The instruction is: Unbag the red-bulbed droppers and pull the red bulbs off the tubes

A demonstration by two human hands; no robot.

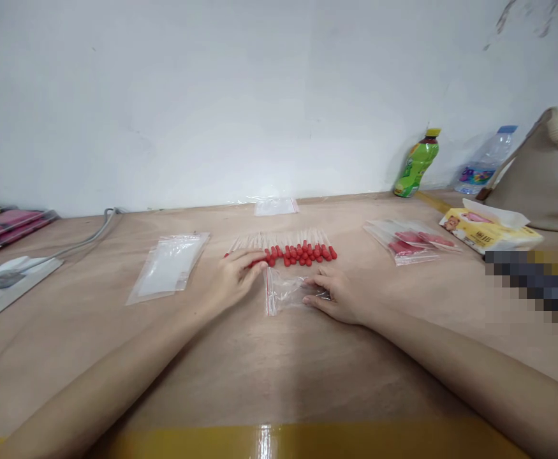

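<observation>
Several thin pale sticks with red tips lie side by side on the wooden table, tips toward me. My left hand is at the left end of this row, its fingers closed around red tips there. In front of the row lies a clear zip bag, its red-lined edge on the left. The right end of that bag is between the thumb and fingers of my right hand. Whether anything is inside the bag is too unclear to tell.
Flat clear bags lie at left, another by the wall. Bags with red contents, a tissue pack, a green bottle, a clear bottle and a beige bag are at right. Cables run at left.
</observation>
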